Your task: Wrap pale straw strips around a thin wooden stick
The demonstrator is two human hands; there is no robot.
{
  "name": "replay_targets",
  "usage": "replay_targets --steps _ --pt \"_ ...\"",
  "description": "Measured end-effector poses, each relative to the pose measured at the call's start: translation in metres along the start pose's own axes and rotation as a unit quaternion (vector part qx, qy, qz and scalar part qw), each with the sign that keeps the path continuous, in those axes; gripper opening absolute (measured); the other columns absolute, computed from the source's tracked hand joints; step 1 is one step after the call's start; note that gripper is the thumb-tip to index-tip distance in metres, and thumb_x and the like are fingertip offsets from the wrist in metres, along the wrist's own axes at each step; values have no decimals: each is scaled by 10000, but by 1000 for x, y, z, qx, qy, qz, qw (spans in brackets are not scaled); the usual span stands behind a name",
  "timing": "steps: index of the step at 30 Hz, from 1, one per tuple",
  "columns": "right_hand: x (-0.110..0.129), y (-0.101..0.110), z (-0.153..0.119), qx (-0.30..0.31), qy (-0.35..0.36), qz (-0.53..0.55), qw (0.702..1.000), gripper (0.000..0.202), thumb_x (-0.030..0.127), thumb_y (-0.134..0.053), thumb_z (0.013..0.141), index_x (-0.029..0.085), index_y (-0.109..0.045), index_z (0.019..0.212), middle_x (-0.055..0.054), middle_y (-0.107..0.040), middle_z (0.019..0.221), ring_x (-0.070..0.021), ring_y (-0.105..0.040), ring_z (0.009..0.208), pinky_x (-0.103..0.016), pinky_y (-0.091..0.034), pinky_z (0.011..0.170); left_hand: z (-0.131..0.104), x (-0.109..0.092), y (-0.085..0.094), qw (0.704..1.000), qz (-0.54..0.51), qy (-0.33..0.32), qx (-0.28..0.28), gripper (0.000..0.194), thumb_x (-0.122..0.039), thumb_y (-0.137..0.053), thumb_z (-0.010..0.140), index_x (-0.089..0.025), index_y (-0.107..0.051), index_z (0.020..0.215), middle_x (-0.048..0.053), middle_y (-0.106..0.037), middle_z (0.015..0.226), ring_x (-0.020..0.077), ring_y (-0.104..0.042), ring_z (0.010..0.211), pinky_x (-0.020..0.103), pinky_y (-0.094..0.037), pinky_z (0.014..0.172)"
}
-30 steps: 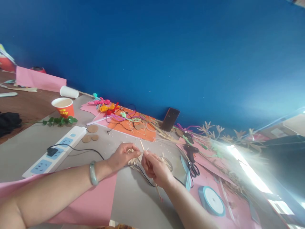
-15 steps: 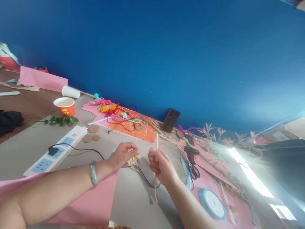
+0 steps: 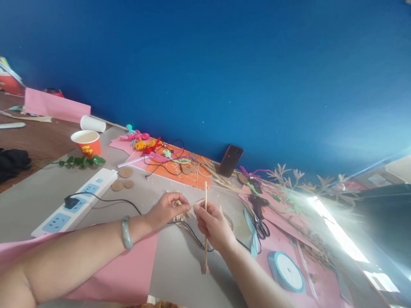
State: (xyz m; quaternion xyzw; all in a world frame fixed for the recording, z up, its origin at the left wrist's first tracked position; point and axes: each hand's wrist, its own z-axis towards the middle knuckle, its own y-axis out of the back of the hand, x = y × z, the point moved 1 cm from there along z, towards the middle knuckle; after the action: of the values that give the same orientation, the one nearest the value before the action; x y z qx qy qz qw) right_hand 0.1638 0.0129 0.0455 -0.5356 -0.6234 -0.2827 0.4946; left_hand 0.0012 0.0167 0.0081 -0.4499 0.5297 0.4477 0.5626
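grey table [image 3: 38, 201], pink paper [image 3: 128, 273], blue wall [image 3: 224, 64], power strip [image 3: 73, 203]

You have one wooden stick [image 3: 206, 201], two cups [image 3: 86, 142], three cardboard discs [image 3: 125, 172], one power strip [image 3: 77, 201], one phone [image 3: 230, 160], one ribbon spool [image 3: 285, 271].

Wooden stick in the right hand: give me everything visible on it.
The wooden stick is thin, straight and pale tan, and looks like a bamboo skewer. It stands nearly upright over the grey table. The right hand is closed around its middle, so the top part rises above the fingers and the lower part hangs below the palm. Its lower tip carries a small pinkish blob. The left hand pinches a bundle of straw-coloured strips beside it, fingertips close to the stick; contact cannot be told.
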Motion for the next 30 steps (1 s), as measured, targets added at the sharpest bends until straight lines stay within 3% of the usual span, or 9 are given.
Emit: replay_targets --steps 9,21,30 --pt "-1 1 0 1 6 3 1000 309 395 -699 729 190 -467 725 115 -272 484 -36 -142 403 -178 -103 367 -1 -3 -3 998 -49 23 39 193 -327 -644 758 -142 -651 705 33 -647 677 140 -562 659 249 -426 643" --pt "3 -2 -1 -18 14 31 999 301 363 -729 693 189 -487 736 110 -280 503 -34 -141 410 -176 -109 365 -1 -2 -2 999 -33 10 10 195 -322 -638 759 -140 -662 691 28 -649 683 140 -565 688 249 -423 684" --pt "4 1 0 -44 37 41 997 300 366 -720 703 195 -477 739 108 -294 507 -33 -150 404 -180 -115 366 -2 -3 -2 999 -24 10 19 197 -320 -629 765 -141 -666 693 32 -666 679 150 -594 677 253 -440 669"
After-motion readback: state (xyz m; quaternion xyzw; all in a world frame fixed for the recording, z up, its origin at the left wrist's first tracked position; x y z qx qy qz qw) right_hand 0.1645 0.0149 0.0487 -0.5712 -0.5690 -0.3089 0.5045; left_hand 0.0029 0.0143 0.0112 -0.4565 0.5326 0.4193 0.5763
